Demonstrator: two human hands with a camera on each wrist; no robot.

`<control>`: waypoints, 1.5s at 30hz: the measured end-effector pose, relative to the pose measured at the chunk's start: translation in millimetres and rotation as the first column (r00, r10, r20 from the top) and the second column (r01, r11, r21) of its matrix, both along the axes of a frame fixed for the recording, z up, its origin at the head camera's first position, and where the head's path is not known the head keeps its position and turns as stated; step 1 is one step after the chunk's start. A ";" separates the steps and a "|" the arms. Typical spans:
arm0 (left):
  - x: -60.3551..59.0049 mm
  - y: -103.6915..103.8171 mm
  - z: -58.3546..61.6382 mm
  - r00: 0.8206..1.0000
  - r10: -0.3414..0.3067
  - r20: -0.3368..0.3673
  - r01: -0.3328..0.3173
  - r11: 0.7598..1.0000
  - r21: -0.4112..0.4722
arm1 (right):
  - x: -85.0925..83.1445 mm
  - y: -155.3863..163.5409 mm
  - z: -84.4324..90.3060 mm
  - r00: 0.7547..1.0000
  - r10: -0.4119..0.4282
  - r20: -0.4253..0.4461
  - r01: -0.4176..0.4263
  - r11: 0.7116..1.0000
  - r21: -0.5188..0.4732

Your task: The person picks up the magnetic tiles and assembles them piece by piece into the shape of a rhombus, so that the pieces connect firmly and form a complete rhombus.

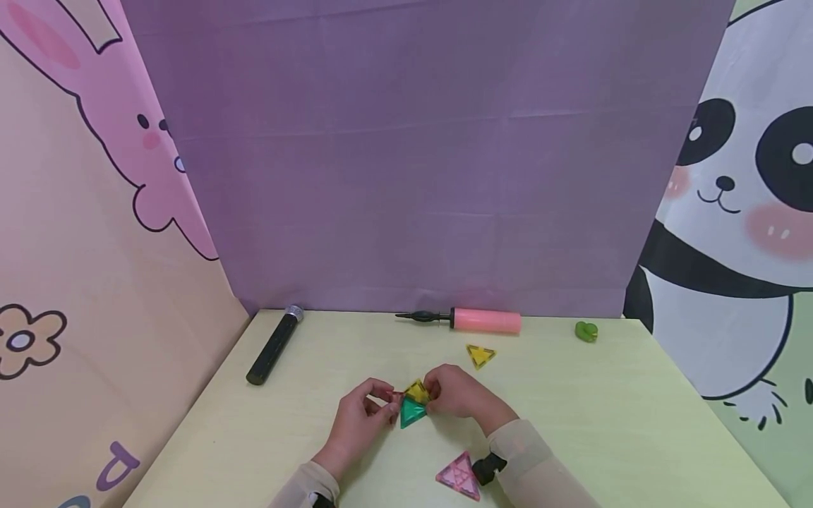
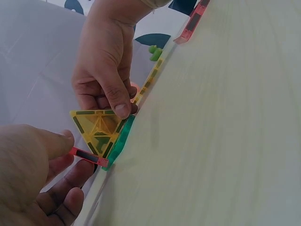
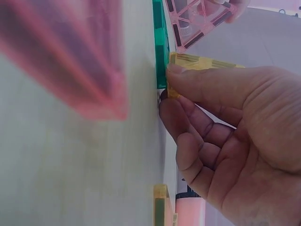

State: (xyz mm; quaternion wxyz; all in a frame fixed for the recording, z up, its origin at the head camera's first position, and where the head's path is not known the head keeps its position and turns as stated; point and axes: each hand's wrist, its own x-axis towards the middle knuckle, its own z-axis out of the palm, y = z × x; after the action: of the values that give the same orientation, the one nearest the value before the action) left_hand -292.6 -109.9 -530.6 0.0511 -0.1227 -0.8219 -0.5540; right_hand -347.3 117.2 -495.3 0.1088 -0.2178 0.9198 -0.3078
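Observation:
In the head view, a green triangular magnetic tile (image 1: 412, 413) lies on the table between the hands. My right hand (image 1: 462, 395) pinches a yellow triangular magnetic tile (image 2: 98, 126) between thumb and fingers, standing it up along an edge of the green one. From the other side, my left hand (image 1: 357, 427) pinches a pink triangular magnetic tile (image 3: 194, 22) by its edge. One corner of this pink tile is right at the lower corner of the yellow tile in the left wrist view. The three tiles come together in a small cluster.
Another pink triangular tile (image 1: 460, 477) lies by the right wrist strap, and another yellow one (image 1: 480, 355) farther back. Along the table's far side are a black microphone (image 1: 273, 351), a pink hand pump (image 1: 485, 321) and a small green object (image 1: 586, 331). A purple cloth (image 1: 406, 155) hangs behind.

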 end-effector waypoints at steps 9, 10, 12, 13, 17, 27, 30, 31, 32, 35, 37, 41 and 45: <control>3.9 1.4 4.2 1.000 -0.025 -0.002 0.025 1.000 0.001 | 0.3 -0.6 -0.4 1.000 0.017 0.001 -0.017 1.000 -0.007; 4.2 1.5 4.2 1.000 -0.027 -0.003 0.027 1.000 0.000 | 0.3 -0.4 -0.4 1.000 0.020 -0.001 -0.020 1.000 -0.006; 4.5 1.8 4.4 1.000 -0.027 -0.004 0.027 1.000 -0.001 | 0.5 -0.2 -0.6 1.000 0.026 -0.007 -0.026 1.000 -0.001; 4.4 1.8 4.3 1.000 -0.027 -0.004 0.027 1.000 -0.001 | 0.6 -0.2 -0.5 0.999 0.030 -0.010 -0.030 1.000 0.001; 4.5 2.1 4.8 0.999 -0.035 -0.013 0.035 0.999 0.008 | 0.8 -0.7 0.2 0.999 0.038 -0.016 -0.038 0.999 0.005; 4.0 2.5 4.3 0.999 -0.038 0.001 0.038 0.999 0.002 | 1.0 -1.9 1.0 0.999 0.043 0.003 -0.043 0.999 -0.005; 3.0 2.8 2.6 0.999 -0.036 0.002 0.036 0.999 -0.001 | 1.0 -1.6 0.6 0.999 0.049 0.004 -0.049 0.999 -0.008; 2.7 3.0 2.1 0.999 -0.038 0.006 0.038 0.999 0.002 | 1.0 -1.5 0.4 0.999 0.049 0.003 -0.049 0.999 -0.008; 2.5 3.1 1.7 0.999 -0.043 0.010 0.043 0.999 0.006 | 1.0 -1.5 0.3 0.999 0.048 0.004 -0.048 0.999 -0.008; 2.1 3.7 1.3 0.998 -0.058 0.019 0.057 0.998 0.013 | 1.2 -1.8 0.1 0.999 0.041 0.009 -0.041 0.999 -0.006; 2.1 3.9 1.4 0.998 -0.067 0.022 0.066 0.998 0.017 | 1.4 -2.2 -0.1 0.999 0.040 0.007 -0.040 0.999 -0.005; 2.6 4.1 2.0 0.997 -0.073 0.020 0.072 0.997 0.019 | 1.8 -2.9 -0.2 0.999 0.039 0.005 -0.039 0.999 -0.001; 2.7 3.4 0.7 0.997 -0.075 0.011 0.075 0.997 -0.022 | 2.4 -2.5 -0.5 0.999 0.050 0.000 -0.050 0.999 -0.002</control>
State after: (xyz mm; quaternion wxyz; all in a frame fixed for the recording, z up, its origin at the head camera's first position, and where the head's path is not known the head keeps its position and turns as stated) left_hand -290.0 -106.4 -529.9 0.0247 -0.1510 -0.8230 -0.5470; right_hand -344.9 114.7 -495.8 0.1162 -0.2408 0.9137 -0.3061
